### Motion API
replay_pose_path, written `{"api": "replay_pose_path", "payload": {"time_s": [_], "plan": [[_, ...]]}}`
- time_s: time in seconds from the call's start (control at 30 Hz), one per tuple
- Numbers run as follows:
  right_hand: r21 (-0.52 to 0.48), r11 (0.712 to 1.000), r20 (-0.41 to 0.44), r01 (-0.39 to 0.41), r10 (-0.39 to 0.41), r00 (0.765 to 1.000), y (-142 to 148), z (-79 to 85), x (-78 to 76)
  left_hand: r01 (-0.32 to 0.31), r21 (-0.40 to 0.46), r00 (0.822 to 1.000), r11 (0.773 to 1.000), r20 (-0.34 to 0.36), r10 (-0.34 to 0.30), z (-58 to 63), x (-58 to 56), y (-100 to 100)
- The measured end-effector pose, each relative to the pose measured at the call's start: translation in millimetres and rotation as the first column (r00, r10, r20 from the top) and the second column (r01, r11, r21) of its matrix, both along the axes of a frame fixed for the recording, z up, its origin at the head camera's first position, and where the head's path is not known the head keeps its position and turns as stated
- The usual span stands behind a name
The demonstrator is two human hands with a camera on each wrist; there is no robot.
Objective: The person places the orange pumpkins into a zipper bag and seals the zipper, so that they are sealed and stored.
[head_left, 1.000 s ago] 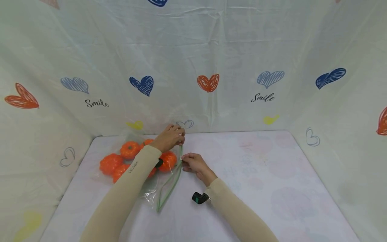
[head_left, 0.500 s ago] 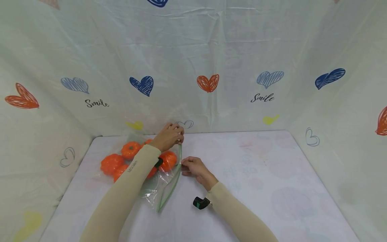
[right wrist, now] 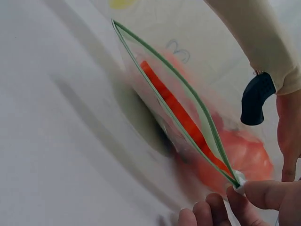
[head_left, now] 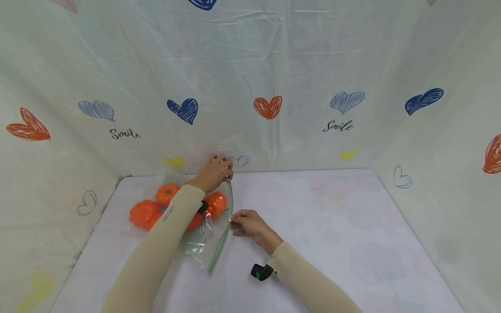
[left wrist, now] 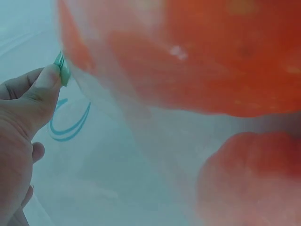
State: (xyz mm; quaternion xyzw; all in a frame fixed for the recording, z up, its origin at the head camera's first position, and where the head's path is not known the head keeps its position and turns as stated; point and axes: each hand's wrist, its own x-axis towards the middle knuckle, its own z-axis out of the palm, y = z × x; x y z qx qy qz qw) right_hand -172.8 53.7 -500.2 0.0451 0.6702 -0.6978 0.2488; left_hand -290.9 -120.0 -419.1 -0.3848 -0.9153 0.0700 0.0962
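Observation:
A clear zip bag (head_left: 195,243) with a green zip edge (head_left: 221,245) lies on the table, holding several orange pumpkins (head_left: 144,213). At the far end of that edge, my left hand (head_left: 213,173) pinches the green strip between thumb and finger, as the left wrist view also shows. My right hand (head_left: 252,226) pinches a small white slider (right wrist: 240,180) about midway along the zip. In the right wrist view, the two green strips spread apart beyond the slider, with orange visible between them. The left forearm hides some pumpkins in the head view.
The white table (head_left: 332,261) extends to the right of the bag. Behind it hangs a white curtain (head_left: 297,69) printed with hearts. A black wrist camera (head_left: 261,272) is attached at the right wrist, close above the table.
My right hand has slid the slider along the zip toward the near end. My left hand has shifted slightly back and left, and the bag's mouth looks narrower.

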Motion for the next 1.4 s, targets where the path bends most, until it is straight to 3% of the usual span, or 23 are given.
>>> {"api": "replay_pose_path", "payload": {"time_s": [0.47,0.87,1.4], "plan": [[0.018,0.997,-0.003,-0.077,0.077,0.997,6.8,-3.5,22.8,-0.079,0.023,0.997,0.997,0.007,0.078,0.5,-0.5,-2.7],[0.044,0.99,-0.032,-0.137,0.138,0.99,10.4,-5.4,49.5,-0.121,0.042,0.991,0.992,-0.05,0.123,0.8,-2.4,-3.0],[0.051,0.981,-0.033,-0.188,0.19,0.981,19.3,-3.1,72.7,-0.185,0.109,0.982,0.977,-0.027,0.189,1.2,-3.8,-6.2]]}}
